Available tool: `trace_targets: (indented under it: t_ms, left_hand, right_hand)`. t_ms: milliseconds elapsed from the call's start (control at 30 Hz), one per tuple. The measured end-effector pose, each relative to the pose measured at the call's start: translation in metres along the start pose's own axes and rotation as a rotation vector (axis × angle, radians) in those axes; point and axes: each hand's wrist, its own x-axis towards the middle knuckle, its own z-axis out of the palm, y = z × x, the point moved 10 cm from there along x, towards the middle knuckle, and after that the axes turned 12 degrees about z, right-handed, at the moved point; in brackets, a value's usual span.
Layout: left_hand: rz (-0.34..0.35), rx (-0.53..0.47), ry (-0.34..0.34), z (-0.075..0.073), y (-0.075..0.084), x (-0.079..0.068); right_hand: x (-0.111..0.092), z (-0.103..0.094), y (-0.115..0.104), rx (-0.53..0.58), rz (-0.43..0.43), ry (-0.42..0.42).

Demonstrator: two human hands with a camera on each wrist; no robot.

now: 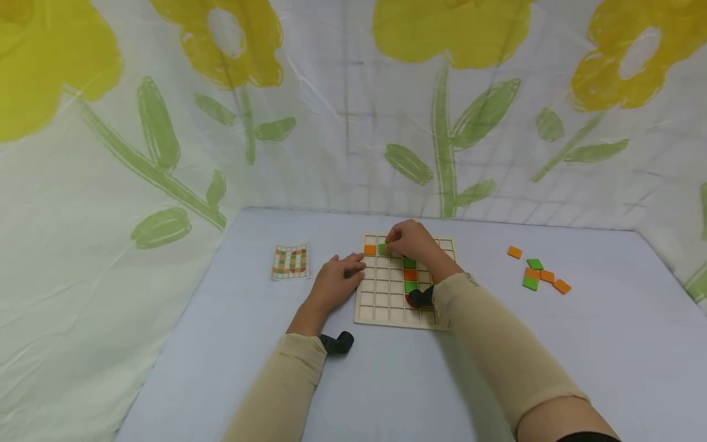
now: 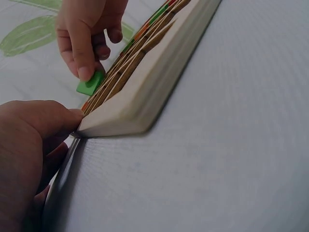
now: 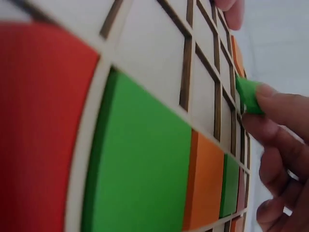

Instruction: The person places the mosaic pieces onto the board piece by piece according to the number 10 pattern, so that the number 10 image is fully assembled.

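Observation:
A wooden grid board [image 1: 381,301] lies on the table in the head view. My right hand [image 1: 414,240] pinches a green square tile [image 3: 248,95] between thumb and fingers, over the board's second row from the far edge. Just left of that tile sits an orange tile [image 1: 370,250] in the leftmost column. Green, orange and red tiles [image 1: 410,274] fill a column nearer the middle, partly covered by my right wrist. My left hand [image 1: 334,282] rests at the board's left edge, fingers reaching its rim; in the left wrist view a digit touches the frame near a corner.
A small printed card [image 1: 291,262] with a coloured grid pattern lies left of the board. Several loose orange and green tiles [image 1: 531,284] are scattered to the right. A flower-print curtain [image 1: 353,123] hangs behind the table [image 1: 397,380].

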Motion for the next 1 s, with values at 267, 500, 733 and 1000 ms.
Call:
trace_targets:
  t_ms: [267, 500, 733, 1000]
  left_hand:
    - [-0.006, 0.012, -0.018, 0.001, 0.003, 0.003]
    - [0.039, 0.029, 0.004, -0.003, 0.009, 0.003]
    - [0.025, 0.024, 0.004, -0.002, 0.004, 0.001]
    - [0.026, 0.008, 0.017, -0.002, 0.005, 0.001]
  right_hand:
    - [0.000, 0.002, -0.003, -0.119, 0.019, 0.021]
    - [-0.003, 0.004, -0.013, -0.167, 0.022, -0.001]
    - [-0.003, 0.012, -0.021, -0.259, -0.004, 0.003]
    - [-0.010, -0.008, -0.009, -0.236, -0.035, 0.016]
